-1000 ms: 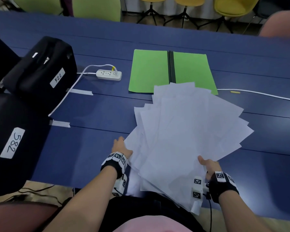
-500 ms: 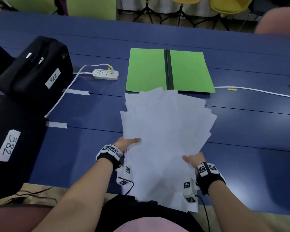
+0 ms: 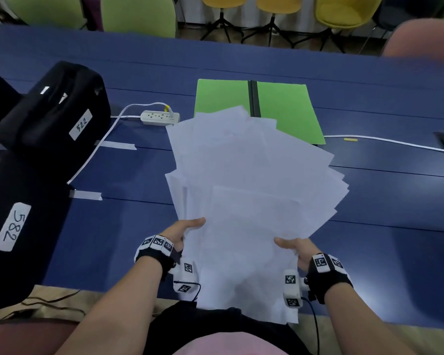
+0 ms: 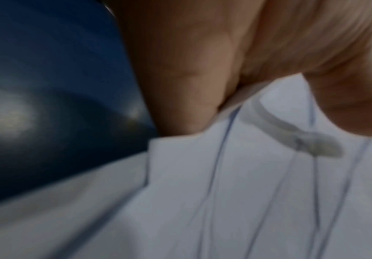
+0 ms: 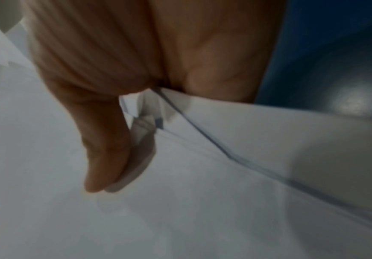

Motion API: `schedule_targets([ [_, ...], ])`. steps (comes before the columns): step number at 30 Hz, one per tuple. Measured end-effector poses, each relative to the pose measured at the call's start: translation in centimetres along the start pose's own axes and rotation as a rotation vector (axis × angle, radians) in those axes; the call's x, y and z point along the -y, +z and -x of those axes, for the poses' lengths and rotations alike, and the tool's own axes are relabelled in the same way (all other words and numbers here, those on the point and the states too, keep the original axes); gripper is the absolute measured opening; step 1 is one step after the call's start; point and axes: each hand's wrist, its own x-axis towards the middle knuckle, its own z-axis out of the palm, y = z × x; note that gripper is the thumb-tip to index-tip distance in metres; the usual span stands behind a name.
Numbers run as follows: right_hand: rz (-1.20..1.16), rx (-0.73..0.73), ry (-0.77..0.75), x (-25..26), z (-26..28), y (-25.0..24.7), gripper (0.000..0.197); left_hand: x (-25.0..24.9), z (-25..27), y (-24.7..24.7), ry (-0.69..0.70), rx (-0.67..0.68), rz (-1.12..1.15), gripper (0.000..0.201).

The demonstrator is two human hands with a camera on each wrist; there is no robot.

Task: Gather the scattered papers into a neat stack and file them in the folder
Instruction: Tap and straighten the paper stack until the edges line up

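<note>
A fanned bundle of several white papers (image 3: 249, 196) is held above the blue table (image 3: 113, 239), its far corners overlapping the near edge of the open green folder (image 3: 285, 108). My left hand (image 3: 185, 230) grips the bundle's left edge, thumb on top. My right hand (image 3: 292, 248) grips the right edge the same way. In the left wrist view the left hand (image 4: 224, 70) pinches the misaligned papers (image 4: 247, 192). In the right wrist view the right hand (image 5: 113, 87) has its thumb lying on the papers (image 5: 180, 210). The fingers under the sheets are hidden.
Two black bags labelled 522 (image 3: 59, 114) and 582 (image 3: 13, 226) sit at the left. A white power strip (image 3: 160, 117) with its cable lies left of the folder. Another white cable (image 3: 395, 143) runs to the right. Chairs stand beyond the table's far edge.
Both hands have drawn closer together and squeezed the wide fan of papers into a narrower bundle. Its far end has swung leftward, and the bundle has lifted off the table.
</note>
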Motion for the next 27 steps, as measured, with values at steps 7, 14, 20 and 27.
schedule_targets([
  [7, -0.06, -0.125, -0.39, 2.8, 1.1, 1.1, 0.05, -4.3, 1.9, 1.9, 0.216, 0.01, -0.021, 0.078],
  [14, -0.354, -0.051, -0.764, 10.6, 4.7, 0.6, 0.036, -12.0, 5.3, 3.1, 0.623, 0.029, 0.104, 0.084],
  [20, -0.377, -0.229, -0.592, 10.7, 4.3, 4.1, 0.038, -12.1, 4.6, 7.8, 0.614, -0.187, 0.074, 0.058],
  [27, -0.292, -0.191, -0.8, 15.2, 5.9, 3.1, 0.029, -15.1, 7.2, 7.1, 0.673, -0.177, -0.015, 0.049],
])
